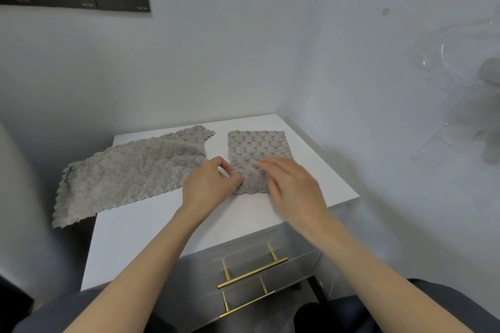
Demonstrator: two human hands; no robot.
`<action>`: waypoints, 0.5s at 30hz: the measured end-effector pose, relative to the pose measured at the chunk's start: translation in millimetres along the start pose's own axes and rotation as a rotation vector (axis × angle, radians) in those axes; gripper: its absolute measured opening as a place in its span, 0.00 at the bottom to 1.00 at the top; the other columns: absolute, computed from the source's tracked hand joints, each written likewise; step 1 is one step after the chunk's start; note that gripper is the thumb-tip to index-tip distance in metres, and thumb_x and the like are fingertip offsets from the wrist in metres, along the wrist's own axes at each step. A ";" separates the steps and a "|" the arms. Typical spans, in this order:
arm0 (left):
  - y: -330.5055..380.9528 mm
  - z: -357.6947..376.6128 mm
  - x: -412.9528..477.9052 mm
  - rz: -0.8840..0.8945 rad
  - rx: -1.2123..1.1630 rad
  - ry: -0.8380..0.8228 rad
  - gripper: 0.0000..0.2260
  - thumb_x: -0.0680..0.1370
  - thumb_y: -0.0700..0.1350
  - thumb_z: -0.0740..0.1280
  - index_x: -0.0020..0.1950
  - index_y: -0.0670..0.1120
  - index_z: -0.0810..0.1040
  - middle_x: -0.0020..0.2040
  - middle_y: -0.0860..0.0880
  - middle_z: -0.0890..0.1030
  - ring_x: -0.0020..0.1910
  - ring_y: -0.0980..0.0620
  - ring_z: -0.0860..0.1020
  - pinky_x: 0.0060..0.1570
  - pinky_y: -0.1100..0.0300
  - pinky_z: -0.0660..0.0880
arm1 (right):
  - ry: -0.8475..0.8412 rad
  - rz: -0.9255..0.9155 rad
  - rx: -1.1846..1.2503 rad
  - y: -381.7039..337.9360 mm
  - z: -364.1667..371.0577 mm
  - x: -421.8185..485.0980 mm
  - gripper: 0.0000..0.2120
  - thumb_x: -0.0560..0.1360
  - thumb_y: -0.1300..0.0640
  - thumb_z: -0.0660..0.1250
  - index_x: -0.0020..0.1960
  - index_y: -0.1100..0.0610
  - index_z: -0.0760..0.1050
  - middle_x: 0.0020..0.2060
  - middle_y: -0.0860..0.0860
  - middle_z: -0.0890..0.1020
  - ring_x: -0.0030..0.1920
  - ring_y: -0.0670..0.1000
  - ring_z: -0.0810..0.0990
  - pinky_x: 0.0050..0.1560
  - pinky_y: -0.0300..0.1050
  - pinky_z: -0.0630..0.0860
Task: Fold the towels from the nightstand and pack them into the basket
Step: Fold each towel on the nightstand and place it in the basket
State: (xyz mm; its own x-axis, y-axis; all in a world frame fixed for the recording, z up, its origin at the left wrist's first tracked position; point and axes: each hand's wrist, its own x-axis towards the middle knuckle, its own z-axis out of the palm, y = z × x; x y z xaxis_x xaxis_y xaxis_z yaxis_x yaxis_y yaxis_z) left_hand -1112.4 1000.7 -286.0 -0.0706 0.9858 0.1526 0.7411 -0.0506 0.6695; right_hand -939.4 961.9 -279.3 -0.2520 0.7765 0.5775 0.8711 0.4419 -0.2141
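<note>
Pinches near edge of folded grey towel (pixel 259 146) with left hand (pixel 209 185); rests right hand (pixel 296 188) on it, fingers straight.

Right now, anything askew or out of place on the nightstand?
Yes: the unfolded towel lies crooked, its left end drooping over the left edge of the nightstand, so it might slip. The folded towel sits square; the left hand pinches its near corner, the right hand lies flat on it.

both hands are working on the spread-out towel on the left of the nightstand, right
No. The head view shows both hands, the left hand and the right hand, on the folded towel on the right of the nightstand.
</note>
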 end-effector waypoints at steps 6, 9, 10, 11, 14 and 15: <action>-2.0 1.2 2.4 -0.007 -0.013 -0.013 0.05 0.71 0.53 0.68 0.43 0.54 0.75 0.32 0.57 0.77 0.36 0.54 0.76 0.38 0.59 0.68 | -0.260 -0.091 -0.091 -7.0 14.7 -9.4 0.20 0.82 0.59 0.57 0.73 0.58 0.66 0.72 0.51 0.69 0.74 0.51 0.63 0.76 0.43 0.50; -2.2 1.2 3.3 -0.015 0.007 -0.017 0.05 0.71 0.53 0.68 0.43 0.55 0.74 0.32 0.58 0.77 0.36 0.56 0.76 0.37 0.59 0.68 | -0.302 -0.071 -0.118 1.7 15.6 -11.6 0.21 0.83 0.56 0.52 0.76 0.54 0.60 0.75 0.48 0.63 0.76 0.48 0.58 0.75 0.38 0.43; -2.3 1.4 3.4 -0.017 0.008 -0.021 0.05 0.72 0.53 0.68 0.43 0.55 0.74 0.32 0.58 0.77 0.37 0.56 0.76 0.37 0.59 0.67 | -0.304 -0.059 -0.127 4.3 14.4 -12.2 0.21 0.83 0.55 0.51 0.76 0.54 0.59 0.74 0.48 0.63 0.76 0.47 0.58 0.73 0.36 0.42; -2.2 1.1 3.4 -0.017 0.007 -0.028 0.04 0.72 0.53 0.67 0.43 0.55 0.74 0.32 0.58 0.77 0.37 0.56 0.76 0.36 0.59 0.67 | -0.299 -0.045 -0.135 7.9 12.5 -12.7 0.21 0.83 0.55 0.51 0.76 0.53 0.60 0.74 0.47 0.64 0.75 0.47 0.58 0.72 0.34 0.42; -1.8 0.1 3.0 -0.009 0.011 -0.034 0.05 0.72 0.53 0.68 0.43 0.55 0.74 0.33 0.58 0.77 0.37 0.55 0.76 0.35 0.60 0.67 | -0.277 0.023 -0.175 21.9 5.4 -15.4 0.21 0.83 0.54 0.52 0.75 0.50 0.62 0.73 0.44 0.65 0.74 0.43 0.60 0.67 0.30 0.43; -1.8 -0.4 2.3 -0.003 0.018 -0.030 0.05 0.73 0.54 0.68 0.43 0.55 0.74 0.33 0.58 0.77 0.37 0.56 0.76 0.34 0.61 0.67 | -0.279 0.045 -0.194 26.8 2.6 -16.0 0.21 0.83 0.53 0.52 0.75 0.49 0.62 0.73 0.43 0.65 0.74 0.42 0.60 0.67 0.30 0.45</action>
State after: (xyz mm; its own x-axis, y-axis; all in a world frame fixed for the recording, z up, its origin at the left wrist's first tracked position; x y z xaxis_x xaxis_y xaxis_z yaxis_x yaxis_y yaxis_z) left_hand -1114.1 1003.0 -286.5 -0.0527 0.9903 0.1289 0.7530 -0.0453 0.6565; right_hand -913.1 962.4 -296.3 -0.2941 0.8980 0.3274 0.9410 0.3319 -0.0652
